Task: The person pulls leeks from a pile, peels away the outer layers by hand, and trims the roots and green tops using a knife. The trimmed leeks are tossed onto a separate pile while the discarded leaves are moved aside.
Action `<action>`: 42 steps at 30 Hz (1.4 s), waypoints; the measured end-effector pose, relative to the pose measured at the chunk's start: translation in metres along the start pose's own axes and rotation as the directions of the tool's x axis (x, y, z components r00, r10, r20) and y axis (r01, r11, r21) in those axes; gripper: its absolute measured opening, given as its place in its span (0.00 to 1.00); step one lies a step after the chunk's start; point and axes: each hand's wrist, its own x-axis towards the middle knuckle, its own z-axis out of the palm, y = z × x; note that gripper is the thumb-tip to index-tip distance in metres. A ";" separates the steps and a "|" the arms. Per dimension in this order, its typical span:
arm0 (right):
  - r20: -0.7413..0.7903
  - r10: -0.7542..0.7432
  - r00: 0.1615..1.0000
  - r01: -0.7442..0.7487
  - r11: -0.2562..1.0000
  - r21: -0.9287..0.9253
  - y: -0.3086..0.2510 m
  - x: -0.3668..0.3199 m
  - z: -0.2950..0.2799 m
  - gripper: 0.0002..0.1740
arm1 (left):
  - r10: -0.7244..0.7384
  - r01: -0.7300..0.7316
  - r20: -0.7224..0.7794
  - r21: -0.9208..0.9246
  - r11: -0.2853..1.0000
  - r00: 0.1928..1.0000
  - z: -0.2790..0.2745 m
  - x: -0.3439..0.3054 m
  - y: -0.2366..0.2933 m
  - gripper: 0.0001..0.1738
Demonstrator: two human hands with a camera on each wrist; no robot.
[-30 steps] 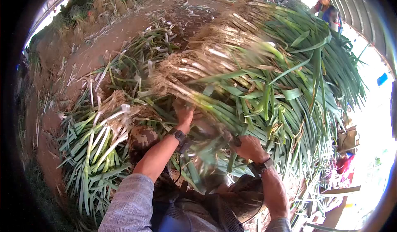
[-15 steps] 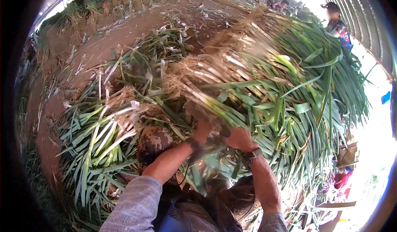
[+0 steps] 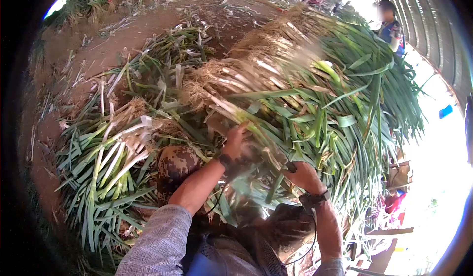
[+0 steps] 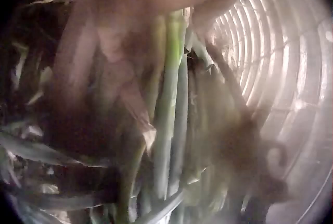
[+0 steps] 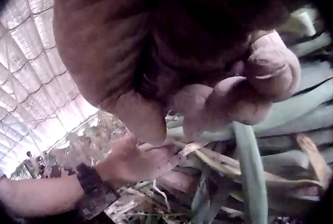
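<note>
My left hand (image 3: 235, 143) grips a small bunch of green onions (image 4: 170, 83), its fingers curled round their stalks. The same bunch slopes down to the right in the head view, roots at the upper left, with dry brownish leaf strips along its lower part. My right hand (image 3: 304, 177) is at the lower end of those strips, fingers curled in the right wrist view. A short dark object (image 3: 291, 166) pokes out at its thumb side; I cannot tell what it is. A dry leaf strip (image 5: 191, 148) lies just below the right thumb and fingertips.
A large heap of green onions (image 3: 345, 94) fills the right side, roots facing left. A smaller pile (image 3: 116, 162) lies to the left, near a camouflage-patterned knee (image 3: 176, 166). Leaf scraps cover the soil (image 3: 148, 15) behind. A person (image 3: 390, 30) is at the upper right.
The right hand came up beside the left, then drew away down to the right, with strips showing between the hands. The left hand stays near the bunch. The head view shifts slightly.
</note>
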 end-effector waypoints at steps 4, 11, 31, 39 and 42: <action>-0.067 0.021 0.998 -0.012 0.992 0.123 0.021 -0.025 -0.009 0.23 | 0.099 -0.101 -0.039 -0.056 0.993 0.994 0.019 0.013 0.004 0.25; -0.067 0.095 0.993 -0.078 0.971 0.225 0.039 -0.061 -0.017 0.22 | 0.462 -0.463 -0.065 0.005 0.886 0.884 0.068 0.000 -0.005 0.22; -0.226 -0.201 0.953 0.255 0.935 0.245 0.025 -0.089 -0.029 0.16 | 0.438 -0.366 0.362 -0.253 0.896 0.823 -0.011 -0.061 0.157 0.20; -0.187 -0.080 0.979 0.100 0.990 0.103 0.015 -0.030 0.020 0.20 | 0.222 -0.052 -0.177 0.658 0.751 0.959 -0.014 -0.015 0.125 0.23; -0.109 -0.042 0.993 0.059 0.985 0.163 0.009 -0.017 0.029 0.23 | 0.297 -0.330 0.215 0.845 0.421 0.930 -0.077 0.052 0.081 0.27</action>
